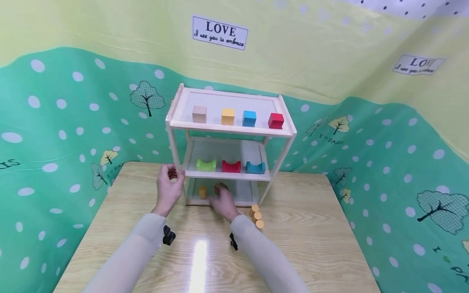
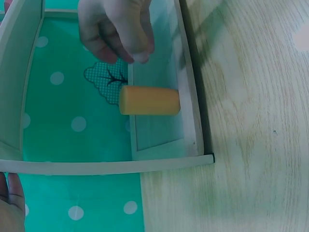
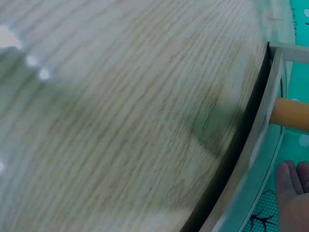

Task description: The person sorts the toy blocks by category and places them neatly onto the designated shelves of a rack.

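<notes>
A small three-tier wooden shelf (image 1: 227,176) stands on the table. My left hand (image 1: 170,188) grips its left front post at the middle tier; in the left wrist view only some fingers (image 2: 15,191) show beside the post. On the bottom tier stands an upright orange wooden cylinder (image 2: 149,100), left of my right hand (image 1: 224,203). The right hand reaches into that tier, fingers loosely bent and apart from the cylinder, with nothing visible in them. In the right wrist view its fingers (image 3: 286,179) show near the same cylinder (image 3: 289,114).
Several blocks, including a red cube (image 1: 276,121) and a blue cube (image 1: 249,118), line the top tier. Green (image 1: 206,165), red (image 1: 231,167) and blue (image 1: 255,168) notched blocks sit on the middle tier. Three orange cylinders (image 1: 257,217) stand on the table (image 1: 307,244) beside my right forearm.
</notes>
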`<state>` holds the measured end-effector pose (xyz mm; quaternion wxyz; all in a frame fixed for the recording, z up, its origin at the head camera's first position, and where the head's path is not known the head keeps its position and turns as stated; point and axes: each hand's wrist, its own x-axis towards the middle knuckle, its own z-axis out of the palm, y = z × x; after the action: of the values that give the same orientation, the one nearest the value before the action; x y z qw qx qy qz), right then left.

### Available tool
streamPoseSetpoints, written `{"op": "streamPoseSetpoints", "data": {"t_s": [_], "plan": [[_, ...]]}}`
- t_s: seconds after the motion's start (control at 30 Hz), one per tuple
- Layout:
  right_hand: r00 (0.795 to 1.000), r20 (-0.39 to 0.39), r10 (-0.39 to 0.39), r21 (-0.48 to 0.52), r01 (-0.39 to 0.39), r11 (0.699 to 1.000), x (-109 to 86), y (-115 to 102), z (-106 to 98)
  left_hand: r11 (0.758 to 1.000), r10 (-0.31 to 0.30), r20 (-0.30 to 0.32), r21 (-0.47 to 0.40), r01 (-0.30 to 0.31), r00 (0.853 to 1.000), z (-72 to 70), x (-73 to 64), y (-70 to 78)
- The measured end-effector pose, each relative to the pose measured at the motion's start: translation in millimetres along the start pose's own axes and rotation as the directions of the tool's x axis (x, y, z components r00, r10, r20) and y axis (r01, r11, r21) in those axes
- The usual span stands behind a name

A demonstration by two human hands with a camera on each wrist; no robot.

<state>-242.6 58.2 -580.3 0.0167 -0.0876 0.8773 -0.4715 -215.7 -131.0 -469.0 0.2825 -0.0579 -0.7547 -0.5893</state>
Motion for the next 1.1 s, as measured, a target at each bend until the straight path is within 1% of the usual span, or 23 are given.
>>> {"op": "streamPoseSetpoints", "data": {"t_s": [0.1, 0.33, 0.43, 0.57, 0.67, 0.8, 0.93, 1.0, 1.1], "plan": [[1.0, -0.005, -0.011, 0.011, 0.011, 1.0, -6.4, 3.1, -4.9, 1.0, 0.0, 0.004, 0.003, 0.0, 1.0, -1.2, -0.6, 5.7], [0.999, -0.051, -0.019, 0.052, 0.022, 0.998, -21.0, 5.0, -13.6, 1.0, 0.008, 0.0, 0.004, -0.008, 1.0, -1.8, 0.0, 4.9], [0.997, -0.069, -0.036, 0.045, 0.039, 0.998, -29.5, 5.6, -18.5, 1.0, 0.008, 0.002, 0.008, -0.008, 1.0, -1.7, -0.2, 6.0], [0.994, -0.073, -0.079, 0.013, 0.08, 0.997, -41.1, 7.5, -26.0, 1.0, 0.012, 0.003, 0.006, -0.012, 1.0, -1.3, -0.7, 6.4], [0.994, -0.064, -0.091, 0.013, 0.092, 0.996, -49.6, 8.1, -31.6, 1.0, 0.012, 0.002, 0.002, -0.012, 1.0, -1.4, -0.9, 6.4], [0.995, -0.056, -0.08, 0.041, 0.083, 0.996, -61.7, 8.3, -39.6, 1.0, 0.003, -0.001, 0.005, -0.003, 1.0, -1.7, -0.9, 5.6], [0.993, -0.082, -0.088, 0.035, 0.091, 0.995, -72.1, 8.2, -48.4, 1.0, 0.001, 0.002, 0.017, -0.001, 1.0, -1.7, -1.0, 4.6], [0.988, -0.105, -0.116, 0.011, 0.117, 0.993, -76.6, 8.1, -52.8, 1.0, 0.002, 0.005, 0.021, -0.002, 1.0, -1.6, -1.3, 4.3], [0.973, -0.149, -0.176, -0.004, 0.177, 0.984, -82.4, 8.9, -58.5, 1.0, 0.001, 0.007, 0.02, -0.001, 1.0, -1.3, -1.7, 4.5]]}}
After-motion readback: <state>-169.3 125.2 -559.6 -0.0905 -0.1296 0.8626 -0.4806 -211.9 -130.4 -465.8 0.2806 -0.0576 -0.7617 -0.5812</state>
